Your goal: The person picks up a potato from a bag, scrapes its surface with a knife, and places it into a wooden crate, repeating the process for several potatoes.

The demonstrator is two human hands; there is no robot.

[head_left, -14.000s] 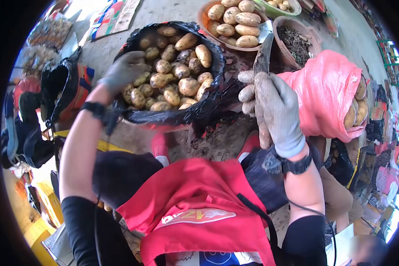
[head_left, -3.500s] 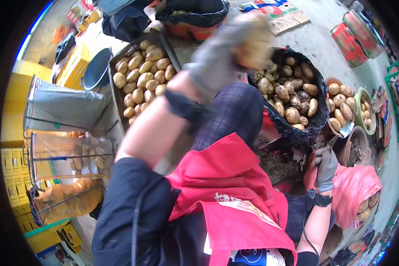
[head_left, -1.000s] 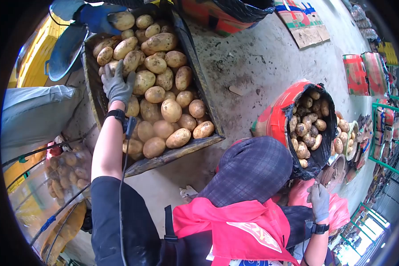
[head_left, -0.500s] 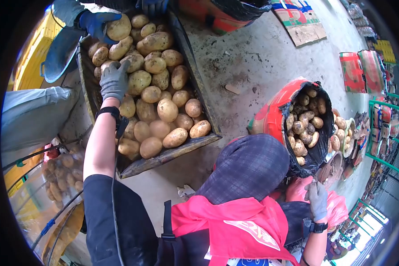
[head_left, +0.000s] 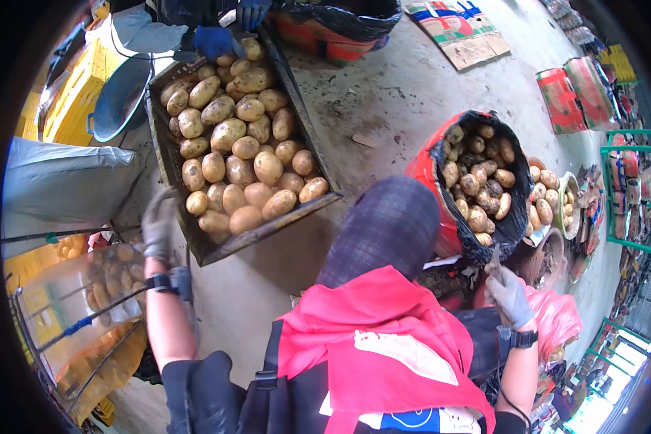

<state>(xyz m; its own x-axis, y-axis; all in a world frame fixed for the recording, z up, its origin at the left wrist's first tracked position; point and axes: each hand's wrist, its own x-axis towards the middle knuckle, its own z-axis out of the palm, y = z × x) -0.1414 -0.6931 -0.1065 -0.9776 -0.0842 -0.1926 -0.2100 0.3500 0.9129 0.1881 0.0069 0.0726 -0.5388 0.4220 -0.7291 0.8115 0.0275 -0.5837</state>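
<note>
A single head-worn camera looks steeply down over the wearer's red apron (head_left: 383,340) with a wide fisheye view. Nearest are lap and arms; farther left lies the potato tray (head_left: 195,246), farther right the black-lined basket (head_left: 513,224) on concrete floor (head_left: 383,101)

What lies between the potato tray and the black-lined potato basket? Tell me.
In the head view, bare stained concrete floor lies between the tray and the basket, with only a small scrap on it; nearer the camera, the person's checked knee fills the gap.
</note>
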